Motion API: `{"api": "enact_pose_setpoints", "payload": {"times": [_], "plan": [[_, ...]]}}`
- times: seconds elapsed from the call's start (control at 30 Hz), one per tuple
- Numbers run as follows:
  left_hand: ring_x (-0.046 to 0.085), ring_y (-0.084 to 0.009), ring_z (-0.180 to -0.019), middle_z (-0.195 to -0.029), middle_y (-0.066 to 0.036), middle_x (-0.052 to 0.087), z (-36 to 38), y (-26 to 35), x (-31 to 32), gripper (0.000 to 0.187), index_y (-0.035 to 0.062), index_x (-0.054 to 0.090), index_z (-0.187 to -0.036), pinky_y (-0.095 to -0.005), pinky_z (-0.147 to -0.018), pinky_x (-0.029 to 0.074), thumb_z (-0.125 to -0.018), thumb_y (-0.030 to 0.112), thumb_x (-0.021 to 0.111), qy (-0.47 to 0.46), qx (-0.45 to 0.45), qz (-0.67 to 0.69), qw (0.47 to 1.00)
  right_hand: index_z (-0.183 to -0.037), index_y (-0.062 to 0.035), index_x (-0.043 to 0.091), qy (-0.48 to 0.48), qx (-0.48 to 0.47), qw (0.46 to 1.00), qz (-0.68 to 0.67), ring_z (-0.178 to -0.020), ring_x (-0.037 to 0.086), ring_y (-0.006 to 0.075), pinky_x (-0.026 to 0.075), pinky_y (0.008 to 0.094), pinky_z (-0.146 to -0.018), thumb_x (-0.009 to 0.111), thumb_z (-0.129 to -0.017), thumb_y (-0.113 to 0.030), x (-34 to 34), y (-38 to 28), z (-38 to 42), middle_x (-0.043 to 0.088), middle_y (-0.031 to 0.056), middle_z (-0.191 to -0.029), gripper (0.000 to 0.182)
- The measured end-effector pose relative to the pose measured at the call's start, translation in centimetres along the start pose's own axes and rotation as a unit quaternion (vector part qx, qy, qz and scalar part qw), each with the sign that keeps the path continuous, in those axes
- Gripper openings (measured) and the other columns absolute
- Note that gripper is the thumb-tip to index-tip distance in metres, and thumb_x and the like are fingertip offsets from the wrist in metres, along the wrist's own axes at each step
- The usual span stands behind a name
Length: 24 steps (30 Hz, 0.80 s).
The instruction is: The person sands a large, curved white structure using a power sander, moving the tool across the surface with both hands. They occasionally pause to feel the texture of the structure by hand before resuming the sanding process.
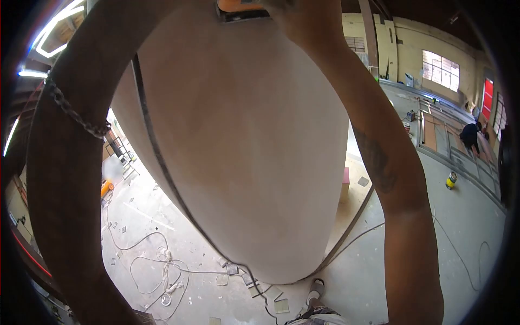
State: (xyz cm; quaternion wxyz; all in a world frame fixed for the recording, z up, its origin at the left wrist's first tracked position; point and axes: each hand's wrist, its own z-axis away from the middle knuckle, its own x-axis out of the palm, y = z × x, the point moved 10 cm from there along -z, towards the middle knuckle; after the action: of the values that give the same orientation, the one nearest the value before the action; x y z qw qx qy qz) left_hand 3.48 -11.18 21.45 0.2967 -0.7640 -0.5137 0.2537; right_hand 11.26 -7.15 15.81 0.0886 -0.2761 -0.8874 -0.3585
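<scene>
A large, smooth, pale curved body (244, 151) fills the middle of the view, narrowing toward the floor. At the top edge, an orange power sander (242, 5) with a flat black base lies against its surface, partly cut off. My right hand (303, 19) is closed at the sander's right side, its fingers only partly in view. My left arm, with a chain bracelet (76, 115), reaches up along the left; its hand is beyond the frame. A black cord or hose (157, 151) runs down the body's left side to the floor.
Tangled pale cables (165, 271) and several small square sheets (281, 306) litter the floor near my foot (314, 292). A yellow can (451, 180) stands at right. Farther off, another person (470, 136) bends over a metal frame (433, 127).
</scene>
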Motion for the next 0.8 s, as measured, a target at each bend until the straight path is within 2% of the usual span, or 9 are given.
{"api": "enact_pose_setpoints", "payload": {"times": [0.07,0.17,0.33,0.5,0.57,0.6,0.63,0.67,0.8], "plan": [[0.073,-0.0352,-0.09,-0.098,-0.017,0.074,0.6,0.7,0.1,0.052,0.0049,0.068,-0.115,-0.0446,-0.084,0.058,-0.1,0.054,0.057,-0.005,0.004,-0.017,1.0,-0.146,-0.0005,0.034,-0.004,-0.013,0.999,0.045,-0.129,0.051,0.0361,0.045,0.0453,-0.107,0.091,-0.079,-0.015,-0.7,-1.2,0.7,0.046,0.0215,-0.138,0.089],[0.074,-0.0339,-0.089,-0.097,-0.018,0.074,1.7,1.5,0.3,0.055,0.0031,0.067,-0.115,-0.044,-0.081,0.059,-0.099,0.055,0.059,-0.001,0.031,-0.006,1.0,-0.147,-0.0001,0.031,-0.031,0.039,0.997,0.052,-0.13,0.05,0.0367,0.044,0.0456,-0.107,0.091,-0.079,-0.018,-0.5,-1.4,2.2,0.043,0.0219,-0.14,0.092],[0.074,-0.0324,-0.079,-0.095,-0.02,0.072,4.2,2.9,-0.7,0.061,0.0004,0.066,-0.122,-0.0428,-0.068,0.061,-0.097,0.056,0.062,0.047,0.054,-0.02,0.997,-0.149,-0.0016,0.028,-0.043,0.093,0.995,-0.011,-0.13,0.049,0.0358,0.044,0.0446,-0.108,0.091,-0.08,-0.021,-0.4,-2.1,4.5,0.043,0.0209,-0.138,0.095],[0.073,-0.0275,-0.072,-0.098,-0.017,0.07,6.8,4.2,-0.1,0.065,0.0014,0.063,-0.128,-0.0386,-0.058,0.059,-0.093,0.056,0.067,-0.058,-0.008,0.012,0.998,-0.142,-0.0069,0.041,-0.095,0.093,0.986,0.102,-0.124,0.054,0.0357,0.049,0.0437,-0.104,0.09,-0.08,-0.022,-1.5,-5.4,5.1,0.046,0.0196,-0.137,0.081],[0.073,-0.0282,-0.076,-0.101,-0.017,0.069,8.0,5.6,-0.2,0.066,0.0013,0.062,-0.129,-0.0385,-0.06,0.06,-0.093,0.055,0.068,-0.089,-0.013,0.012,0.996,-0.13,-0.0055,0.053,-0.091,0.035,0.987,0.131,-0.124,0.056,0.036,0.048,0.0432,-0.102,0.09,-0.08,-0.032,-2.1,-6.4,7.5,0.052,0.0181,-0.136,0.068],[0.073,-0.03,-0.08,-0.105,-0.018,0.069,8.5,6.5,-0.5,0.066,0.0011,0.062,-0.129,-0.0393,-0.064,0.06,-0.093,0.055,0.068,-0.111,-0.015,0.003,0.994,-0.135,-0.009,0.052,-0.078,0.095,0.988,0.089,-0.123,0.053,0.0413,0.051,0.048,-0.099,0.092,-0.071,-0.022,-2.5,-6.4,8.8,0.054,0.0171,-0.136,0.077],[0.073,-0.0274,-0.083,-0.105,-0.012,0.068,9.5,6.7,-0.3,0.069,0.0052,0.061,-0.132,-0.0382,-0.068,0.061,-0.086,0.054,0.074,-0.079,-0.025,0.045,0.996,-0.14,-0.0124,0.05,-0.058,0.153,0.985,0.046,-0.122,0.05,0.0466,0.053,0.0529,-0.096,0.094,-0.062,-0.011,-2.9,-6.5,10.1,0.056,0.016,-0.136,0.09],[0.073,-0.0248,-0.087,-0.104,-0.007,0.067,10.5,6.9,0.0,0.075,0.0094,0.061,-0.135,-0.0372,-0.072,0.062,-0.078,0.054,0.08,-0.046,-0.033,0.087,0.995,-0.139,-0.0126,0.051,-0.066,0.137,0.987,0.057,-0.122,0.049,0.0473,0.053,0.0534,-0.096,0.094,-0.063,-0.012,-3.4,-7.3,10.5,0.055,0.0176,-0.136,0.087],[0.074,-0.022,-0.089,-0.11,-0.006,0.069,13.5,10.2,0.2,0.077,0.0099,0.064,-0.132,-0.0345,-0.073,0.063,-0.076,0.06,0.079,-0.066,-0.069,0.13,0.987,-0.138,-0.0177,0.054,-0.064,0.187,0.98,0.029,-0.123,0.05,0.0471,0.052,0.0531,-0.1,0.09,-0.075,-0.02,-5.6,-10.4,15.1,0.052,0.0239,-0.137,0.073]]}}
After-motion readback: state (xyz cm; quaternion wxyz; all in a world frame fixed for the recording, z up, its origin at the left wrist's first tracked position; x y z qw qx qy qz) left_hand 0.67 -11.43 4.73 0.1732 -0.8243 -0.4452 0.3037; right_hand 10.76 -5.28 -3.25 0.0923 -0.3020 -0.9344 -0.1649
